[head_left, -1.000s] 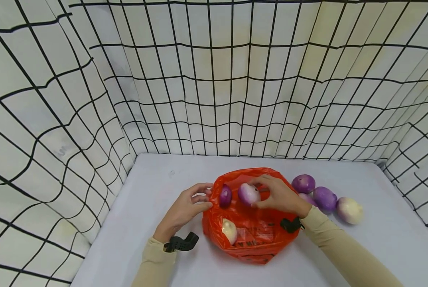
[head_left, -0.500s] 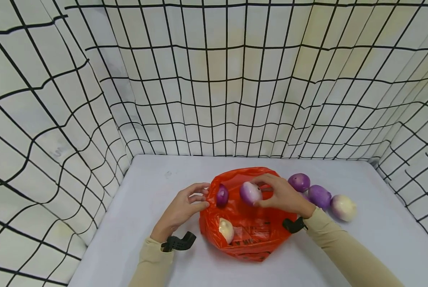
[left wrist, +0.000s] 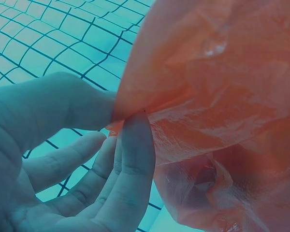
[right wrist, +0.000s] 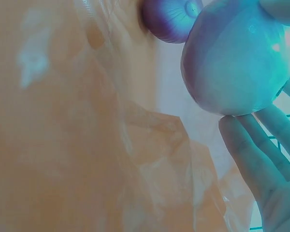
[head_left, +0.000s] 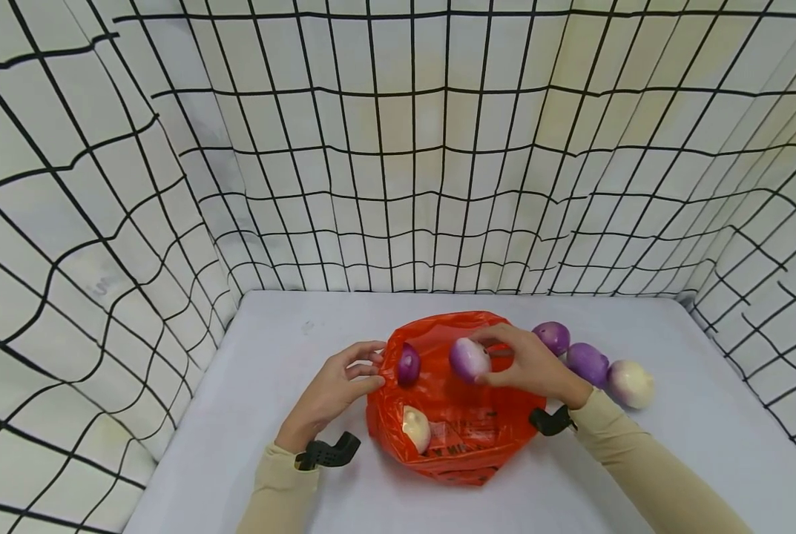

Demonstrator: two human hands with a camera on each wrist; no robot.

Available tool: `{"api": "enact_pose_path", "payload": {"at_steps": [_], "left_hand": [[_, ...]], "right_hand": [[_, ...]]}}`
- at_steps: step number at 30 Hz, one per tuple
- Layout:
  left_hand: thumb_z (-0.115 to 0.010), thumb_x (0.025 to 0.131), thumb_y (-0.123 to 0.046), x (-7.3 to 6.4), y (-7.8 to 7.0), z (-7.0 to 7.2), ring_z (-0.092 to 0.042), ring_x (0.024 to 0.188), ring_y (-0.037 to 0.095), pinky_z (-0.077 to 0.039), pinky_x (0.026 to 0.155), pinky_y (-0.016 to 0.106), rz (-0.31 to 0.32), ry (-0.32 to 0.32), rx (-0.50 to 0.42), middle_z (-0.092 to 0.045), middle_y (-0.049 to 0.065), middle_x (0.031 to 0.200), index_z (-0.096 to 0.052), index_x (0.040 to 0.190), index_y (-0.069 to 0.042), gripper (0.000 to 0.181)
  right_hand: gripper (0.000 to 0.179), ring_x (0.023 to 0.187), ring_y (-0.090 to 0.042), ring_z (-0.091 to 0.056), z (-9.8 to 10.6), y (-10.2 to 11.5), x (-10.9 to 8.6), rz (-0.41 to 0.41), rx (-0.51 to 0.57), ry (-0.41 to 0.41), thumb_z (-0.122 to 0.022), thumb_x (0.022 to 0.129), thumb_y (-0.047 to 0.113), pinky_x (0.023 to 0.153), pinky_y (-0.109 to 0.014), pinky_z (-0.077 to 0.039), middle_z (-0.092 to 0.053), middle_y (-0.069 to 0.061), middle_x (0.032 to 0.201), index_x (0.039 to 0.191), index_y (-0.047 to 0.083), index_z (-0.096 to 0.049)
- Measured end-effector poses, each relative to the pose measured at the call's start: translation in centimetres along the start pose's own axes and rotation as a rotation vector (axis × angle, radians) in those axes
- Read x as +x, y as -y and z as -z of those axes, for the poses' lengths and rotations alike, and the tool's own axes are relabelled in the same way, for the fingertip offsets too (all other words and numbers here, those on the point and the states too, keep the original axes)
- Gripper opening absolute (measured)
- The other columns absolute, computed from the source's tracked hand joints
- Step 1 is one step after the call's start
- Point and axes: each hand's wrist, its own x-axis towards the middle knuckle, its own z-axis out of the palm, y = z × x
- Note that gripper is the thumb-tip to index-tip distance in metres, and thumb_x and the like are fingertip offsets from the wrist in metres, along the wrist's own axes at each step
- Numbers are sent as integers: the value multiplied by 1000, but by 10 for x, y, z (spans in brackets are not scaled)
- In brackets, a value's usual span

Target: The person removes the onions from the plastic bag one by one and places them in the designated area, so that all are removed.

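A red plastic bag (head_left: pixel 454 460) lies on the table with its mouth spread wide. My left hand (head_left: pixel 334 389) pinches its left rim between thumb and fingertip, as the left wrist view (left wrist: pixel 135 140) shows close up. Inside the bag are a dark purple onion (head_left: pixel 408 364) and a whitish onion (head_left: pixel 416 429). Over the bag's mouth, my right hand (head_left: pixel 527 363) holds a purple-and-white onion (head_left: pixel 469 360) between thumb and fingers. In the right wrist view, this held onion (right wrist: pixel 234 63) is large, and a purple onion (right wrist: pixel 170 19) shows behind it.
Right of the bag, on the white table (head_left: pixel 284 326), lie two purple onions (head_left: pixel 587 363) and a pale onion (head_left: pixel 630 384), partly behind my right forearm. Black netting (head_left: pixel 431 196) over white walls bounds the back and sides.
The right hand, with its onion, has shifted slightly right relative to the bag. My left hand keeps its hold on the rim. The head view has turned a little right.
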Motion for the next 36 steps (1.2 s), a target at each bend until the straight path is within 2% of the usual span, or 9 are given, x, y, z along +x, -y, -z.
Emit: {"api": "enact_pose_path", "payload": {"at_steps": [5, 13, 20, 29, 36], "left_hand": [[-72, 94, -12, 0, 1, -1, -66, 121, 23, -61, 100, 37, -2, 3, 0, -59, 12, 134, -56, 145, -18, 54], [-73, 94, -13, 1, 1, -2, -65, 122, 24, -60, 100, 38, 11, -5, 10, -58, 11, 135, -55, 146, -18, 55], [-73, 95, -16, 1, 0, -2, -64, 122, 24, -60, 101, 38, 9, -4, 31, -59, 11, 135, -55, 145, -18, 54], [-74, 95, -18, 1, 1, -1, -63, 125, 25, -60, 102, 39, 9, 4, 43, -59, 11, 136, -55, 146, -18, 55], [-74, 95, -17, 2, 1, -1, -64, 124, 26, -60, 101, 38, -5, 8, 44, -58, 13, 137, -54, 147, -17, 56]], "right_hand": [[60, 124, -21, -65, 4, -1, -5, -10, 39, -2, -89, 82, 32, 103, -48, -58, -68, 4, 133, 136, 24, -63], [61, 128, -27, -63, 9, -4, -14, -77, 77, -19, -88, 82, 32, 100, -50, -59, -65, 0, 136, 137, 26, -61], [61, 127, -28, -64, 16, -9, -22, -59, 89, -39, -88, 82, 28, 97, -47, -61, -65, -2, 136, 137, 22, -62], [59, 123, -26, -67, 24, -17, -31, -28, 134, -78, -88, 83, 27, 103, -41, -58, -66, -3, 134, 136, 18, -62], [56, 122, -26, -68, 32, -21, -40, -59, 140, -116, -88, 83, 29, 101, -41, -58, -66, -2, 131, 133, 19, -64]]}}
